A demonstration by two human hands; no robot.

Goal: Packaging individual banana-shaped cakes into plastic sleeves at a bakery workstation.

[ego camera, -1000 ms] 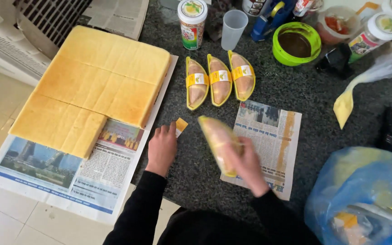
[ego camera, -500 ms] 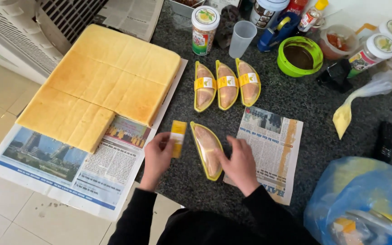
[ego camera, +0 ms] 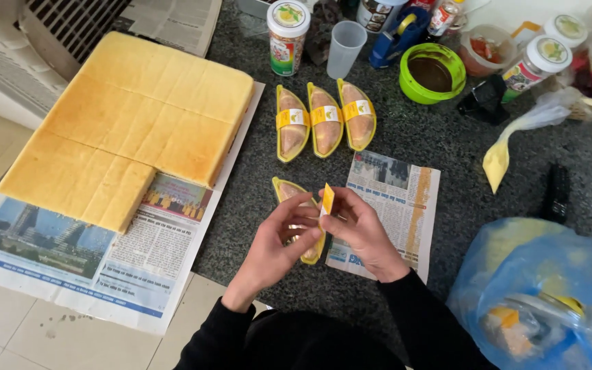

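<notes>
Containers first: green bowl (ego camera: 432, 72) at top of the dark counter (ego camera: 440, 147) holds brown paste; clear tub (ego camera: 486, 57) beside it has red-orange stuff inside; 2 white-lidded jars (ego camera: 288, 35) stand along the back edge w/ a clear plastic cup (ego camera: 344, 49) between the left jar and a blue tape dispenser (ego camera: 399, 34). Blue plastic bag (ego camera: 549, 294) at lower right holds yellow items, not clear what. 3 yellow boat-shaped trays (ego camera: 325, 123), each w/ a pale filled cake and a yellow band, lie side by side, long axes running away from the person. A 4th tray (ego camera: 299, 218) sits on the counter under the hands, long axis slanting from upper left to lower right, no band on it. Yellow label strip (ego camera: 326, 200) stands nearly upright, directly above that tray, pinched at its lower half betw. left hand (ego camera: 279, 247) and right hand (ego camera: 358, 229); fingertips of both closed narrow on it. Big sheet of yellow sponge cake (ego camera: 131, 123), 1 corner cut out, rests on newspaper (ego camera: 104, 267) at left. Piping bag (ego camera: 515, 144) w/ yellow cream lies at right.
</notes>
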